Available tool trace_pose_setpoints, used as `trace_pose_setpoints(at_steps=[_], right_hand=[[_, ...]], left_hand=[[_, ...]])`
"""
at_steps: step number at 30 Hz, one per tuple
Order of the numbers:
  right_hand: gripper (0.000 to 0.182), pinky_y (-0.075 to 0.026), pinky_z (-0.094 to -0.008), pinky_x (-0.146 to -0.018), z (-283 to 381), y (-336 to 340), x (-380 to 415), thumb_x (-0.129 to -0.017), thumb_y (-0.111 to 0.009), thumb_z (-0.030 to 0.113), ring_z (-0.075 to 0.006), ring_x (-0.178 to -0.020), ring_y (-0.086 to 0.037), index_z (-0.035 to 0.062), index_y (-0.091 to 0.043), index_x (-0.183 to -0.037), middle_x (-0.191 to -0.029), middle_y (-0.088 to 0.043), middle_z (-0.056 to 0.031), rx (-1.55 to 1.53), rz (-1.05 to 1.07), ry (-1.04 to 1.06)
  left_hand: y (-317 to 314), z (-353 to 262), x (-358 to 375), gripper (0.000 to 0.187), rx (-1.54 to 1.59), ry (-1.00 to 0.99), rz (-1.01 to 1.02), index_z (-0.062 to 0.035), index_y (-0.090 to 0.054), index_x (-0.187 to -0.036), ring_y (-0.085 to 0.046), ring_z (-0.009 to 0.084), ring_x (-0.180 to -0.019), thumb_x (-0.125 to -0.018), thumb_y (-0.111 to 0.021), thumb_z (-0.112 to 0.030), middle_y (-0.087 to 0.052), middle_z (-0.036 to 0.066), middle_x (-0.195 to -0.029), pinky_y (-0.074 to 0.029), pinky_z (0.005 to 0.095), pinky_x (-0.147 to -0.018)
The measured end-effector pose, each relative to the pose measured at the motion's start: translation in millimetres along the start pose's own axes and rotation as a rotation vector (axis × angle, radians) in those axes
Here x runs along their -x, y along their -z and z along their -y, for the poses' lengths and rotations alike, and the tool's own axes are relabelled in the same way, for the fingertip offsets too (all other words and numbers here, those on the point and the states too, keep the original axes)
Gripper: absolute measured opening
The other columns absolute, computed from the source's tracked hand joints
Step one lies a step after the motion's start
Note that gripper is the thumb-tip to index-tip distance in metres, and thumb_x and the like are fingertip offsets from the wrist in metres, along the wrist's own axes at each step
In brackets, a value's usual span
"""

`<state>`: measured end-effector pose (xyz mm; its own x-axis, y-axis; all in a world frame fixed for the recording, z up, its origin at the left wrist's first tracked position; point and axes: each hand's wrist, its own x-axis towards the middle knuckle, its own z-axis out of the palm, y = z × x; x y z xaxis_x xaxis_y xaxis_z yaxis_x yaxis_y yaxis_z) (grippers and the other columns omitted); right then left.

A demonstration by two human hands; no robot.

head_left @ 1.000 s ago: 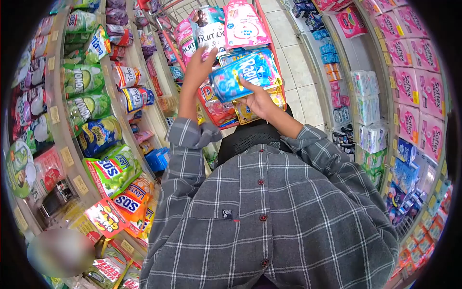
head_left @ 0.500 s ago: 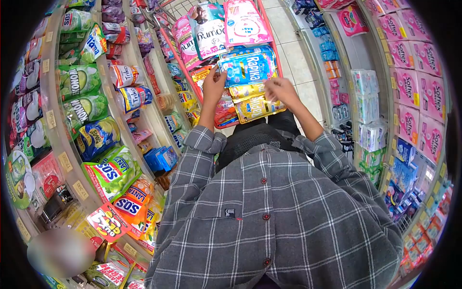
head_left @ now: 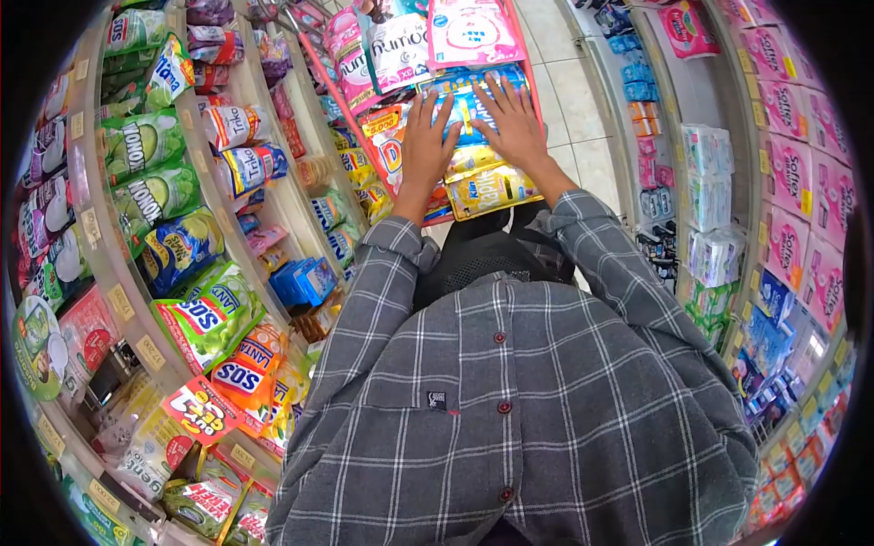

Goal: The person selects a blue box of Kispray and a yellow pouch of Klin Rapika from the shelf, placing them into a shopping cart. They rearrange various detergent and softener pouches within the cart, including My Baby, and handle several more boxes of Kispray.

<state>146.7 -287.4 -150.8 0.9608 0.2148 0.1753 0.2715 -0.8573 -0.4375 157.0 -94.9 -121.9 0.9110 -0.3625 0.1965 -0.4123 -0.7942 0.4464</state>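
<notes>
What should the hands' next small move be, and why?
Probably lift both hands off the blue pack. It appears to lie flat in the cart, and the left hand and right hand are spread palm-down over it, neither gripping it, so it seems to need no more support.

1. I observe the left hand (head_left: 426, 150) palm down at the left edge of a blue pouch (head_left: 466, 102).
2. I find the right hand (head_left: 516, 132) flat upon that pouch, fingers spread.
3. I note a yellow pouch (head_left: 494, 193) on the wearer's side, within the red-rimmed cart (head_left: 532, 56).
4. I record a pink pack (head_left: 473, 36) beyond.
5. I see stocked shelves (head_left: 112, 218) both sides.
</notes>
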Motion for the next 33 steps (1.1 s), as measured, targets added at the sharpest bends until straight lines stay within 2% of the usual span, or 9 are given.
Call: trace_pose_setpoints(at_steps=[11,14,20,24,26,28,29,30,33], right_hand=[[0.061,-0.015,-0.053,-0.118,-5,-13,-7,-0.097,-0.044,0.051,-0.0299,-0.146,-0.023,0.0202,-0.036,-0.149,-0.157,-0.028,-0.0081,0.043,0.025,0.009],[0.062,-0.016,-0.0529,-0.118,-5,-11,-5,-0.097,-0.045,0.051,-0.0302,-0.146,-0.023,0.0196,-0.036,-0.149,-0.157,-0.027,-0.0084,0.022,0.009,0.02],[0.066,-0.009,-0.0552,-0.117,-3,1,8,-0.095,-0.049,0.05,-0.0306,-0.147,-0.02,0.0159,-0.034,-0.15,-0.158,-0.026,-0.0087,-0.074,-0.043,-0.017],[0.066,-0.004,-0.0599,-0.116,-11,-3,24,-0.095,-0.052,0.046,-0.0307,-0.147,-0.019,0.0134,-0.033,-0.15,-0.158,-0.026,-0.0102,-0.11,-0.086,-0.062],[0.066,-0.002,-0.0606,-0.115,-19,2,35,-0.096,-0.052,0.044,-0.0313,-0.147,-0.019,0.0113,-0.033,-0.15,-0.158,-0.026,-0.0111,-0.133,-0.125,-0.121],[0.062,-0.002,-0.0616,-0.114,-29,10,51,-0.097,-0.052,0.04,-0.0338,-0.146,-0.02,0.008,-0.036,-0.148,-0.156,-0.029,-0.0155,-0.19,-0.172,-0.204],[0.061,-0.003,-0.0619,-0.114,-32,14,62,-0.097,-0.052,0.039,-0.0344,-0.146,-0.022,0.0079,-0.037,-0.147,-0.155,-0.03,-0.0165,-0.191,-0.194,-0.235],[0.06,-0.005,-0.0622,-0.114,-38,18,72,-0.097,-0.052,0.038,-0.0351,-0.145,-0.023,0.0077,-0.037,-0.146,-0.154,-0.031,-0.0174,-0.194,-0.219,-0.267],[0.055,-0.011,-0.0588,-0.114,-55,30,111,-0.099,-0.051,0.037,-0.0366,-0.142,-0.029,0.0054,-0.042,-0.143,-0.151,-0.035,-0.0203,-0.181,-0.182,-0.353]], left_hand=[[-10,13,2,0.051,-0.033,0.022,-0.005,-0.0166,-0.049,-0.14,-0.037,0.0411,-0.135,-0.094,-0.054,-0.04,-0.043,0.02,-0.144,-0.025,0.0565,-0.112],[-3,6,3,0.052,-0.126,0.019,0.027,-0.0158,-0.045,-0.143,-0.034,0.0417,-0.136,-0.096,-0.053,-0.037,-0.039,0.021,-0.146,-0.025,0.0544,-0.113],[13,-15,33,0.061,0.091,0.117,-0.091,-0.01,-0.036,-0.148,-0.028,0.0401,-0.14,-0.095,-0.055,-0.033,-0.03,0.023,-0.151,-0.019,0.0529,-0.116],[35,14,82,0.059,0.214,0.238,-0.214,-0.0039,-0.042,-0.142,-0.036,0.0411,-0.133,-0.09,-0.063,-0.022,-0.036,0.022,-0.145,-0.024,0.0512,-0.113],[43,63,115,0.05,-0.07,0.456,-0.493,0.0016,-0.047,-0.131,-0.044,0.0379,-0.121,-0.087,-0.065,-0.015,-0.044,0.022,-0.132,-0.03,0.0489,-0.106],[54,122,154,0.037,-0.128,0.737,-0.906,0.0015,-0.05,-0.117,-0.045,0.031,-0.114,-0.086,-0.064,-0.012,-0.046,0.017,-0.116,-0.034,0.0421,-0.099],[73,146,170,0.03,-0.203,1.014,-1.007,0.0028,-0.055,-0.109,-0.05,0.0302,-0.108,-0.086,-0.066,-0.012,-0.051,0.019,-0.112,-0.039,0.0433,-0.094],[92,183,196,0.033,0.002,1.177,-1.082,0.0045,-0.058,-0.108,-0.054,0.0323,-0.104,-0.085,-0.069,-0.016,-0.056,0.022,-0.111,-0.042,0.0441,-0.091],[126,272,243,0.053,-0.126,1.527,-1.017,0.0085,-0.065,-0.105,-0.064,0.0373,-0.094,-0.08,-0.075,-0.037,-0.065,0.026,-0.112,-0.051,0.0436,-0.083]])
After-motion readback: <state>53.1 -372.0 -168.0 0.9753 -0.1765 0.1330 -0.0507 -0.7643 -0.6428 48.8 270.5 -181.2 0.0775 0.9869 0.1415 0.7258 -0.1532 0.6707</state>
